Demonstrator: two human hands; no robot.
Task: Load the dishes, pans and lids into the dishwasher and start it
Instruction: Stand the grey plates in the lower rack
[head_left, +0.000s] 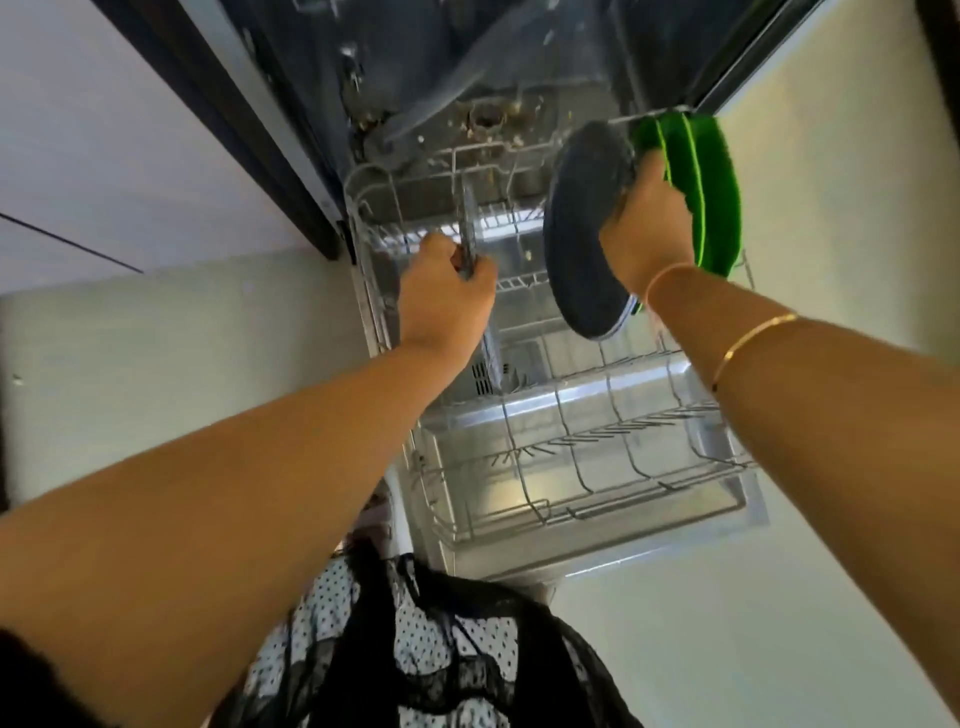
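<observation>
- While the dark plate (582, 244) is gripped at its far rim by the right hand (644, 234), fingers curled over the edge, it is held tilted above the far right part of the rack (571, 457), just beside the green plates (706, 182) stood there. A knock against them could be caused if it is lowered at a slant.
- A slip is judged possible, since only one rim is held and the surface may be wet or greasy.
- The left hand (441, 291) is clamped on a thin piece (469, 228) seen edge-on over the far left part of the rack. Set between the wrong tines, it could tip or lean onto a neighbour.
- With both hands loaded, neither is free to steady the rack, which could roll if nudged.
- Food bits (488, 119) are seen on the tub floor beyond the rack. A blocked drain is judged a risk once the wash is started.
- Whether the thin piece is a plate or a lid cannot be told, as it is blurred and edge-on.
- Whether the dark plate touches the tines cannot be told.
- The lower edges of the green plates are hidden behind the right hand and the dark plate.
- No controls are in view, and the tub beyond the rack is cut off.
</observation>
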